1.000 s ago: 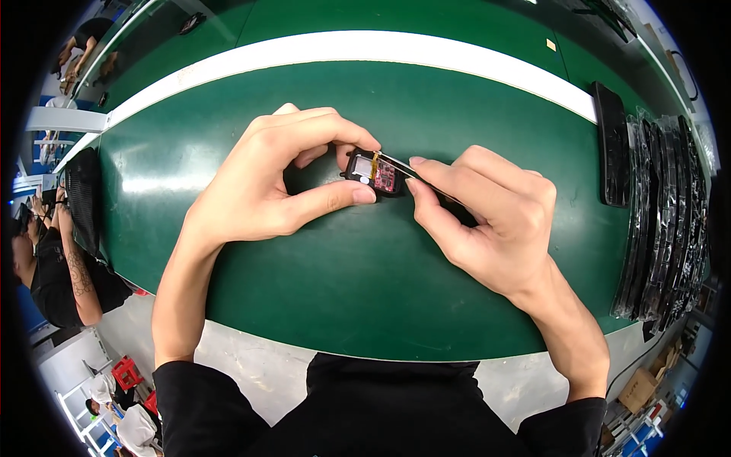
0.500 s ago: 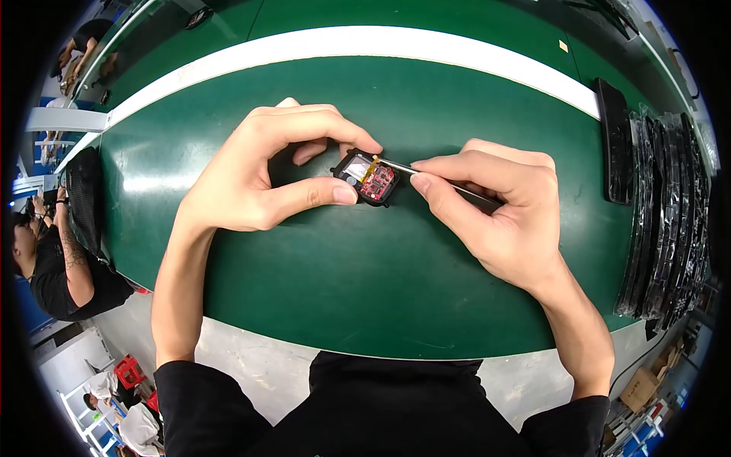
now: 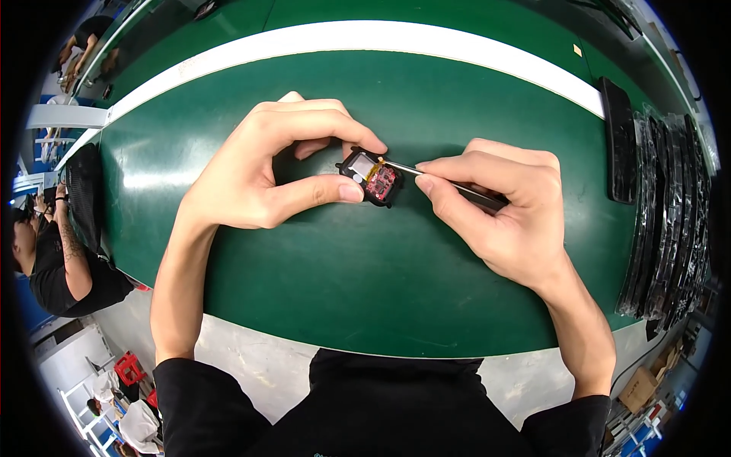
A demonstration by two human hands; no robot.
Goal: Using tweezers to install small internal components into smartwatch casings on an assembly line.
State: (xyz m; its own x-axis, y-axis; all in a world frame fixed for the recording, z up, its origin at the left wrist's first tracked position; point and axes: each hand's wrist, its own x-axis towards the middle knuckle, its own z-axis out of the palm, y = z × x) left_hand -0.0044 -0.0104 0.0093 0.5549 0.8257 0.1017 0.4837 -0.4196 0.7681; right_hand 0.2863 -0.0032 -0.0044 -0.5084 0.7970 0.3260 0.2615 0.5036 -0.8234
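Between the thumb and index finger of my left hand (image 3: 285, 164) sits a small black device case (image 3: 371, 177), held by its edges above the green tabletop. Its inside shows a red circuit board (image 3: 381, 183), a silvery rectangular part and a yellowish strip. My right hand (image 3: 506, 198) is closed in a pinch round slim metal tweezers (image 3: 464, 190). Their tip meets the upper right side of the case, by the end of the yellowish strip. Whether the tip grips anything is too small to tell.
A green table (image 3: 365, 289) lies under both hands, with a white strip (image 3: 365, 36) across its far side. At the right stand stacked black trays in clear plastic (image 3: 662, 221) and a black slab-like object (image 3: 617, 141). Another person (image 3: 68, 266) sits at the left beside a black mesh-like item (image 3: 84, 198).
The case and both hands appear shifted very slightly to the right in the view. The hold of each hand stays the same, and the tweezers' tip remains at the case's upper right side.
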